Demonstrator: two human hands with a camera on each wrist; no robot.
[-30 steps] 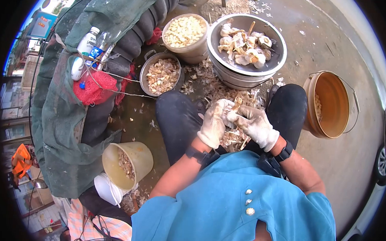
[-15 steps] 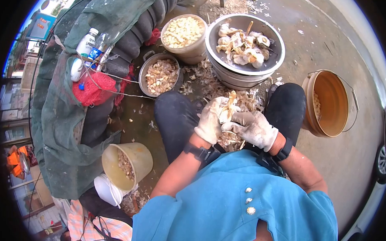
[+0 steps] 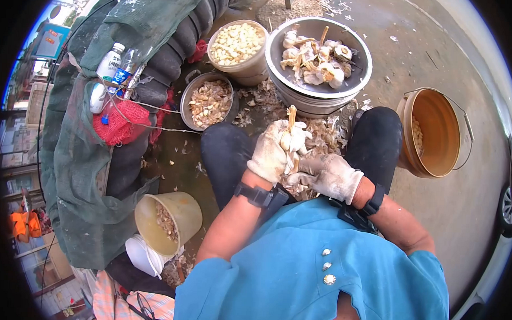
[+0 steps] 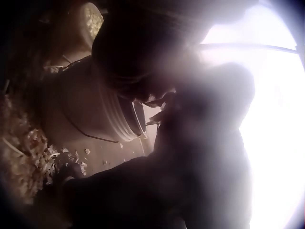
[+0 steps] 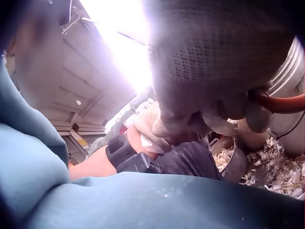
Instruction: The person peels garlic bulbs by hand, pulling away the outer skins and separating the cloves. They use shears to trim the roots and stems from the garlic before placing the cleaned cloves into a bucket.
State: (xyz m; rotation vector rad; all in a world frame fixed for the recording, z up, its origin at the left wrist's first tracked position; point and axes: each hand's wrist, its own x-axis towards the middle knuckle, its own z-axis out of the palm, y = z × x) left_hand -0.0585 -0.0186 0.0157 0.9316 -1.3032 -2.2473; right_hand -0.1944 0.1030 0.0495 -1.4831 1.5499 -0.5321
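"Which containers surround you?"
"The orange-brown bucket (image 3: 446,133) stands to my right, pale garlic cloves (image 3: 417,137) partly visible inside. Ahead of me a grey metal basin (image 3: 358,59), heaped with unpeeled garlic bulbs (image 3: 318,63), sits atop a white bucket (image 3: 303,102). At lower left, a yellowish bucket (image 3: 186,214) holds brownish garlic skins (image 3: 166,219), a white tub (image 3: 142,256) just beside it. Left of the basin, a cream bucket (image 3: 250,75) brims with peeled cloves (image 3: 236,43); next to it, a metal pot (image 3: 233,107) contains cloves mixed with papery skins (image 3: 208,103)."

"And the count?"
"Four buckets, one basin, one pot, one tub. The basin's bulbs overlap too much for an exact number. Two gloved hands, one bulb between them."

"How do you hold it?"
"My left hand (image 3: 270,152) grips a single garlic bulb (image 3: 293,140), fingers curled around it, its dry stem (image 3: 292,116) pointing up and away from me. The bulb is between my knees, above the litter of skins (image 3: 324,134) on the ground. My right hand (image 3: 331,177) is just beside its lower end, fingers bent toward it; whether they pinch anything, I cannot tell. The left wrist view is too dark to settle it."
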